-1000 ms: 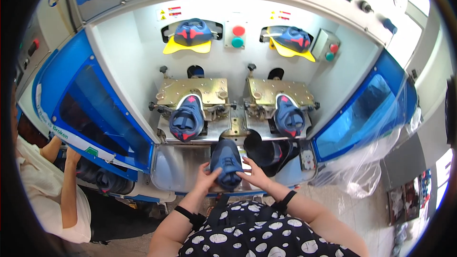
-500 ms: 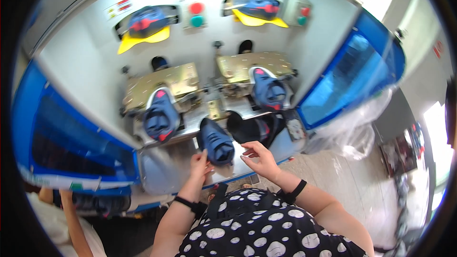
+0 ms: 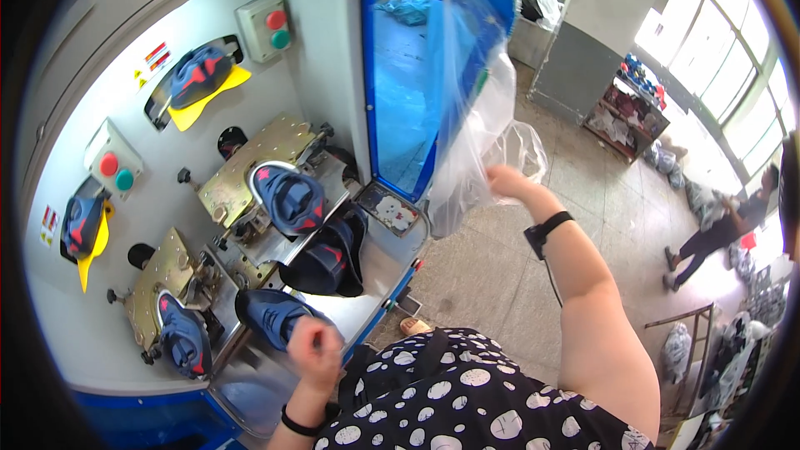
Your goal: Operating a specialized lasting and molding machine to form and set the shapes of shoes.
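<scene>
My right hand [image 3: 510,183] is stretched out to the right at a hanging clear plastic bag [image 3: 475,146], its fingers curled against the film; the fingertips are partly hidden. My left hand [image 3: 317,352] is a loose fist with nothing visible in it, at the near end of a blue shoe upper [image 3: 271,314]. That upper lies on the metal ledge of the machine [image 3: 385,265]. Beside it rests a dark shoe upper with a red mark [image 3: 329,257]. Two blue uppers with white collars, one farther [image 3: 292,200] and one nearer left [image 3: 182,337], sit at the brass-coloured plates.
Two more uppers with yellow flaps [image 3: 200,79] [image 3: 86,229] sit in wall openings. Button boxes [image 3: 265,27] [image 3: 114,158] are beside them. An open blue door [image 3: 404,92] stands behind the bag. At far right a person [image 3: 733,225] walks near a rack [image 3: 683,350].
My view has swung right. My right hand has left the ledge and reached out to the plastic bag. The left hand's fingers have curled in, still near the blue upper.
</scene>
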A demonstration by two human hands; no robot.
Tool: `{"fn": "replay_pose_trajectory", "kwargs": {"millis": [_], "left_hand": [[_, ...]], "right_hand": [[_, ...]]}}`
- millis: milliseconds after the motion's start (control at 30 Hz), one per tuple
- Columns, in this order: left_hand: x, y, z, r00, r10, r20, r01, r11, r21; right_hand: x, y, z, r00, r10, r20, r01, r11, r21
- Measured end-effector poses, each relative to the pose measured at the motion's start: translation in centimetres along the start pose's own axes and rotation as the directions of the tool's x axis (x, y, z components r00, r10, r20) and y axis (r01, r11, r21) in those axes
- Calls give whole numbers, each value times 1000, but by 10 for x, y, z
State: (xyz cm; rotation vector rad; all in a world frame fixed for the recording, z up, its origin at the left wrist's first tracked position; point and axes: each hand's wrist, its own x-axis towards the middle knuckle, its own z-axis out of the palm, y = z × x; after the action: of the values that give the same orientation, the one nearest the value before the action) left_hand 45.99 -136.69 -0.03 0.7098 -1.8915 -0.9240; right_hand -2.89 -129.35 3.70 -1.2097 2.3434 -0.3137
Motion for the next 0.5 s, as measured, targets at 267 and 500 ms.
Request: {"fn": "replay_pose_trajectory", "kwargs": {"millis": [267,500], "left_hand": [[115,96,184,377,595,710,-833,553,-21],[121,78,264,380,-142,914,-857,317,405]], "right_hand": [[13,22,87,657,-453,603,372,890,263],[21,38,49,980,76,182,11,900,-435]]}}
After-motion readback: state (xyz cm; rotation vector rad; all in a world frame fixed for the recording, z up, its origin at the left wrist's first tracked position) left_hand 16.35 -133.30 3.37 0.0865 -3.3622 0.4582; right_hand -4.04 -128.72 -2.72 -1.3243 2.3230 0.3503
